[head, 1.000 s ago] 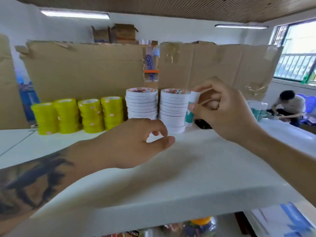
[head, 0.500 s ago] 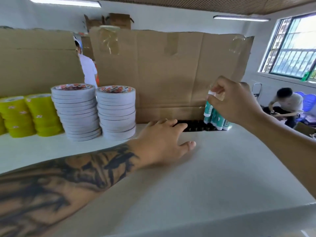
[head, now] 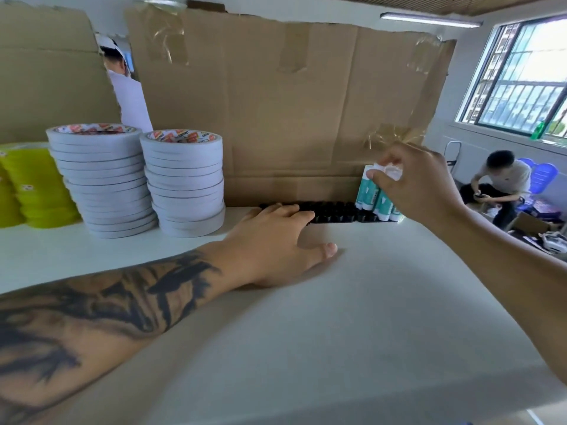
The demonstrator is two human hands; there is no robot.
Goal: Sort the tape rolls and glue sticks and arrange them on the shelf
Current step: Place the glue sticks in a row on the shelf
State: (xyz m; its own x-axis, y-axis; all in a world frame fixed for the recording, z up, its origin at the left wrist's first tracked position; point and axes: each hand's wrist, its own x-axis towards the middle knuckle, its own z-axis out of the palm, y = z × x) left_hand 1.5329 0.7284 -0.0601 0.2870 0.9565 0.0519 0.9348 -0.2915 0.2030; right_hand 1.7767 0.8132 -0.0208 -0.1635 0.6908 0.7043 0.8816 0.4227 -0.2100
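Since half a second ago the view has drawn closer to the shelf [head: 352, 302], while the right hand [head: 420, 185] has dipped slightly at the group of glue sticks [head: 372, 199] and the left hand [head: 276, 243] has barely shifted. The right hand pinches the white cap of one glue stick between curled fingers and thumb; the stick stands among other teal-and-white sticks, which sit at the right end of a black tray [head: 334, 211] set against the cardboard backing [head: 291, 111]. Print on the stick labels is too blurred to read. The left hand lies flat on the white shelf with fingers straight and slightly spread, the fingertips touching the black tray's front edge and holding nothing. To the left stand two stacks of white tape rolls [head: 144, 179], side by side and nearly touching; the cores show red-orange lettering that cannot be made out. Further left, stacks of yellow tape rolls [head: 36, 185] carry small white stickers, also unreadable. Beyond the shelf's right end a person [head: 503, 182] sits low near a window [head: 521, 72].
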